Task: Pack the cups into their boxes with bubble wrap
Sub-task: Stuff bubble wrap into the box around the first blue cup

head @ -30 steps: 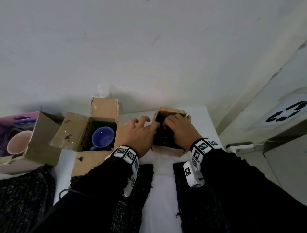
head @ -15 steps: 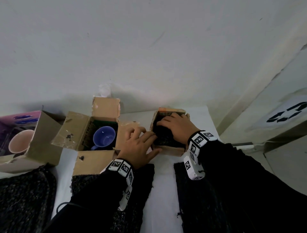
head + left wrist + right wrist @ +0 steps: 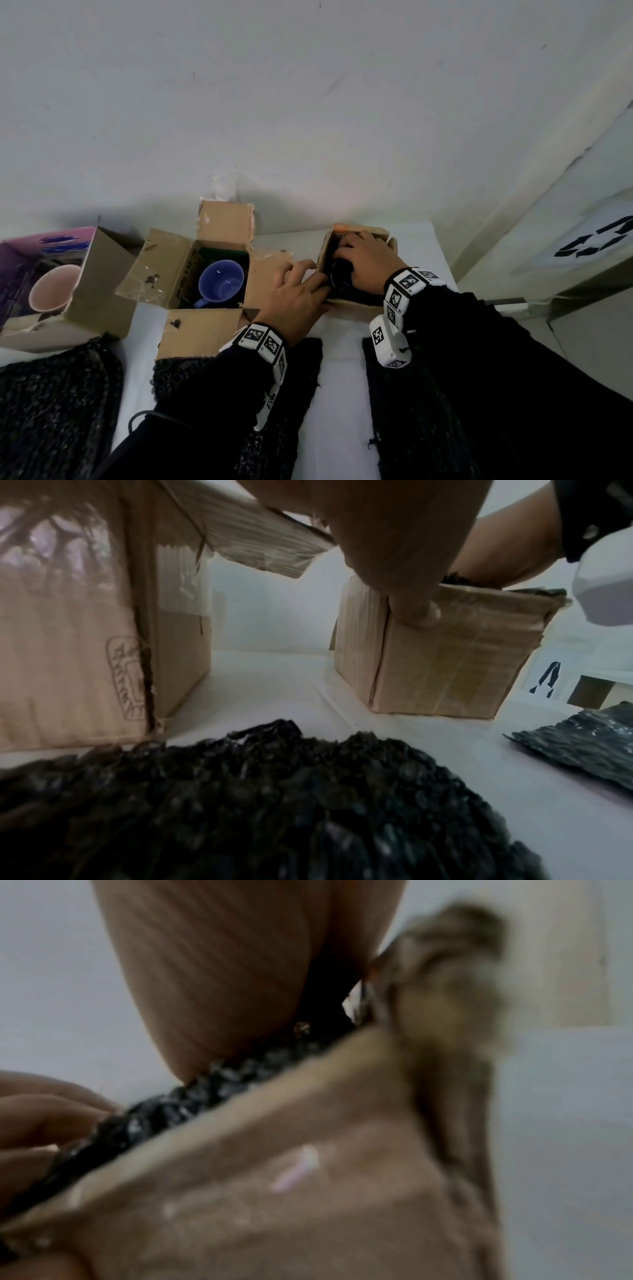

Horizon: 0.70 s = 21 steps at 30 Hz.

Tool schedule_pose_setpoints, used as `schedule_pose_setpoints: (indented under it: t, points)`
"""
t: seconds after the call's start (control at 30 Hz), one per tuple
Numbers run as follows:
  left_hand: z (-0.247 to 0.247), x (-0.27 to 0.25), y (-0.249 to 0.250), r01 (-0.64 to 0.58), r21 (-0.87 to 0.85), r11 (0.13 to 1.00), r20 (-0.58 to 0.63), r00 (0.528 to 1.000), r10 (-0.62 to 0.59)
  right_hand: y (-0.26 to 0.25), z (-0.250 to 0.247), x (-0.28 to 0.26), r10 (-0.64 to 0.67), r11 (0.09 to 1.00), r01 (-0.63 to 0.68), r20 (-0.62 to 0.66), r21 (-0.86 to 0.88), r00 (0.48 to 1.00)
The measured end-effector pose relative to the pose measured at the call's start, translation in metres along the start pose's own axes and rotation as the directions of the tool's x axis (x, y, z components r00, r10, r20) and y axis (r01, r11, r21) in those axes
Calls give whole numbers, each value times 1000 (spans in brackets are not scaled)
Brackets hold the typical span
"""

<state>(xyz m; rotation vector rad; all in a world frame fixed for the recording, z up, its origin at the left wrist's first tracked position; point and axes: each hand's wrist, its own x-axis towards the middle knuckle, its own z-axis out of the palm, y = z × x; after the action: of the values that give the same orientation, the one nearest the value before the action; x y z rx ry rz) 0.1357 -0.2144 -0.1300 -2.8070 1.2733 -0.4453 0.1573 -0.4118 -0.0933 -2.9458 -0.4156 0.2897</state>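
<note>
- The small brown cardboard box sits right of centre in the head view, on the white desk, and is lined with black bubble wrap.
- The right hand reaches down into this box from the right, fingers curled over a dark rounded object nested in the wrap (too dark to say for certain that it is a cup); its grip looks clenched on that object.
- In the right wrist view the black bubble wrap runs along the box's near rim, with the hand's fingers going down behind it; the picture is blurred.
- The left hand lies at the box's left side, fingers on the left rim; in the left wrist view its thumb presses on the box's near corner. Its grip holds the box wall.
- Centre left in the head view, a larger open brown cardboard box has its flaps spread, and a blue ceramic mug stands upright inside it.
- At the far left edge a pink-and-purple printed carton lies open, with a pale pink cup in it.
- Three loose sheets of black bubble wrap lie along the lower frame: one at lower left, one under the left forearm, one under the right forearm.
- Both wrists wear white bands with black square markers.
</note>
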Motion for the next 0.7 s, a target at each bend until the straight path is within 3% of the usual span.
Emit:
schedule_pose_setpoints:
  t: [0.1,0.13,0.27,0.33,0.43,0.6,0.7]
  points:
    - [-2,3,2,6,19,1000,27,1000,-7,4,4,-15,-20,996,44,-283,79,959]
    - [-3,4,3,12,23,1000,36,999,-13,4,3,-21,-15,993,51,-309,110,951]
    - [-6,7,10,63,22,998,37,997,-64,3,5,-47,-78,995,86,-166,44,983]
    - [-9,7,15,88,24,996,29,996,-89,5,8,-61,-117,993,119,-171,0,978]
    - [-10,2,24,122,6,993,38,992,-122,3,11,-75,-73,996,82,-179,46,981]
    - [-13,-5,31,31,3,1000,4,1000,-31,-10,24,-86,-47,986,12,-210,-167,977]
    - [-16,-1,27,-30,1,1000,43,999,30,-11,31,-90,-52,981,15,-189,-195,981]
